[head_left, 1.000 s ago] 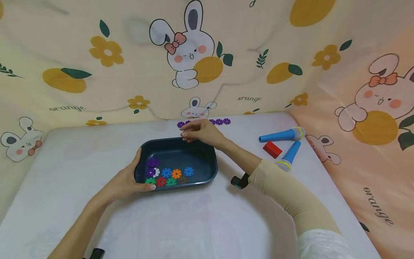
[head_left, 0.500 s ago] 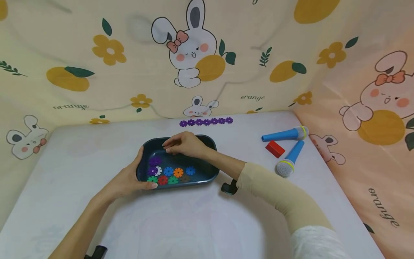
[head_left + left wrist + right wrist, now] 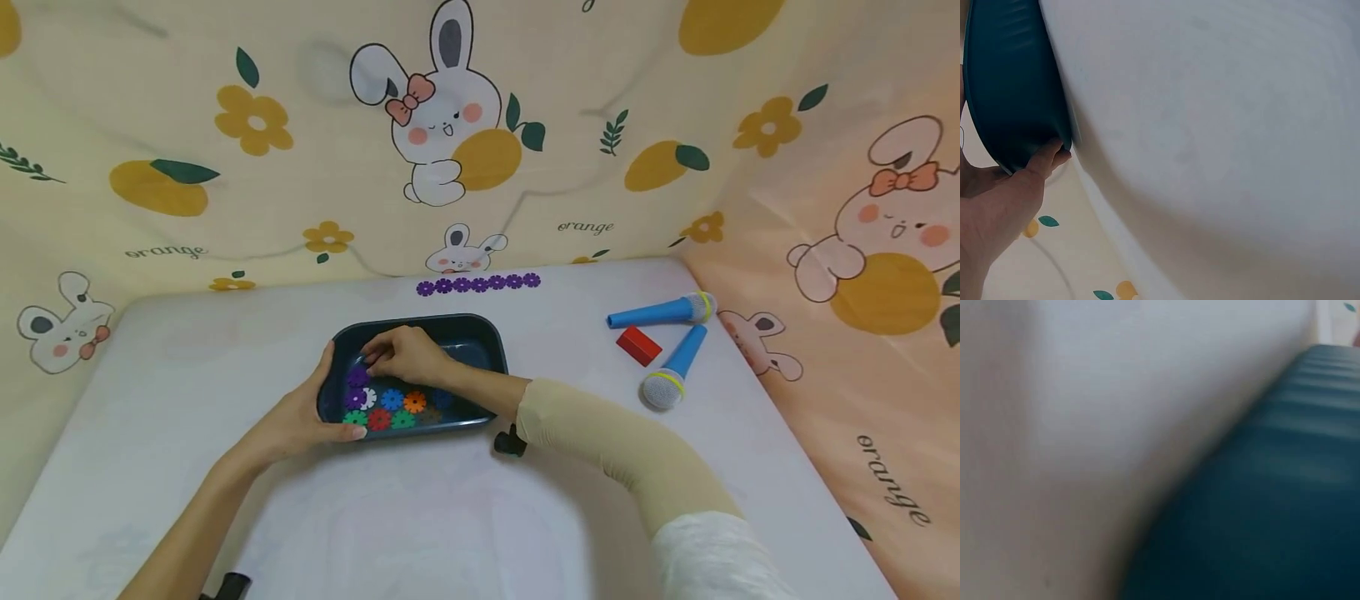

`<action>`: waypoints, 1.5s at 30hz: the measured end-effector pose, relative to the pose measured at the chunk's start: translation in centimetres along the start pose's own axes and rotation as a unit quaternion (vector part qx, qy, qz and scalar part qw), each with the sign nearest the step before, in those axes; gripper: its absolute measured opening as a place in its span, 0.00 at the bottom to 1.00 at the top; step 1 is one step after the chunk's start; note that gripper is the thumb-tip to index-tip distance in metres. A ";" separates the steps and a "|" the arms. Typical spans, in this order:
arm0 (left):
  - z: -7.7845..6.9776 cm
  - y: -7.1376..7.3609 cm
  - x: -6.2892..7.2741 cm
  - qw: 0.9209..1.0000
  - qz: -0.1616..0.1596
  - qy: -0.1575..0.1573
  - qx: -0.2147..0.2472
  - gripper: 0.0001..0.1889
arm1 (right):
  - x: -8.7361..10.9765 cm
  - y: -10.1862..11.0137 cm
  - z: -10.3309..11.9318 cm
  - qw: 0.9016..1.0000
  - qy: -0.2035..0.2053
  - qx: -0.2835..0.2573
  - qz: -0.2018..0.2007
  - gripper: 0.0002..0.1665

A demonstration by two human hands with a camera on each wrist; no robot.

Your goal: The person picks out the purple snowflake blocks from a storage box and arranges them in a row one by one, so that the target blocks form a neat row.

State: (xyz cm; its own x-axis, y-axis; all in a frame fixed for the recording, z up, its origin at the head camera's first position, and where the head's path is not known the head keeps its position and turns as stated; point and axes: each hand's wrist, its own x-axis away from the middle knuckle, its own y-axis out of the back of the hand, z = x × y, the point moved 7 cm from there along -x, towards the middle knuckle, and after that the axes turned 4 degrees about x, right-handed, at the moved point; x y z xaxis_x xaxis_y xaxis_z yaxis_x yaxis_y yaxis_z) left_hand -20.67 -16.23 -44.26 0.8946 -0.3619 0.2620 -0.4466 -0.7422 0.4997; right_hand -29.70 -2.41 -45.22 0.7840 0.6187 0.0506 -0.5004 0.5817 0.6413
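My left hand (image 3: 296,421) grips the left end of a dark blue-green tray (image 3: 480,333), its thumb over the near rim. In the left wrist view, the fingers of that hand (image 3: 1007,206) reach under the tray (image 3: 1013,81). My right hand (image 3: 408,357) is inside the tray, thumb and fingertips apart, close to a purple snowflake disc (image 3: 357,377). Contact with it is too small to tell. Beside it lie another purple disc (image 3: 353,399) and several white, blue, orange, red and green ones. The right wrist view holds only the tray's outer wall (image 3: 1260,506), blurred.
A row of several purple snowflake discs (image 3: 480,284) runs along the table's far edge. To the right lie a red block (image 3: 639,345) and two blue toy microphones (image 3: 652,313), one behind the block and one in front. Patterned cloth (image 3: 300,183) hangs behind.
My right hand has moved from beside the purple row back toward me and left, down into the tray by the purple discs. The left hand keeps its hold on the tray.
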 end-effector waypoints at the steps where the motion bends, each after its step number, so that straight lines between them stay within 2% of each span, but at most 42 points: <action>1: -0.1 0.0 0.0 1.000 0.001 -0.002 0.003 0.70 | 0.0 -0.2 0.1 1.000 0.000 0.008 -0.004 0.18; 6: -0.1 0.0 0.0 1.000 0.001 -0.005 0.005 0.69 | 0.1 -0.8 0.5 0.999 0.011 0.036 -0.035 0.20; 13: 0.0 -0.2 0.1 1.000 0.002 -0.005 0.016 0.69 | 0.3 -1.6 1.1 0.991 0.036 0.105 -0.077 0.22; 18: 0.0 0.0 0.3 1.000 -0.008 -0.015 0.009 0.69 | 0.3 -1.9 1.7 0.985 0.050 0.139 -0.084 0.20; 24: 0.1 -0.2 0.4 1.000 -0.008 -0.021 0.002 0.69 | 0.3 -2.6 1.5 0.984 0.047 0.163 -0.060 0.18; 30: 0.1 -0.1 0.2 0.999 -0.011 -0.031 -0.004 0.69 | 0.1 -2.7 1.2 0.989 0.049 0.130 -0.051 0.15; 36: 0.1 0.0 0.2 1.000 -0.010 -0.029 -0.002 0.69 | -0.2 -2.1 0.7 0.997 0.010 0.056 -0.045 0.09; 45: 0.2 -0.1 0.1 0.999 -0.010 -0.032 0.006 0.69 | -0.2 -1.2 0.2 0.998 -0.015 -0.023 -0.063 0.04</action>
State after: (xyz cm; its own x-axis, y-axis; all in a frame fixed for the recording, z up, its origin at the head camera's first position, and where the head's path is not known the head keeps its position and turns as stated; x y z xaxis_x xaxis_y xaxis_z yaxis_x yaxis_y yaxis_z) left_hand -20.51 -16.31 -44.39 0.9024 -0.3822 0.1991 -0.4293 -0.7559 0.4944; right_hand -29.14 -3.34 -45.88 0.8516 0.5241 -0.0048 -0.4134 0.6773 0.6086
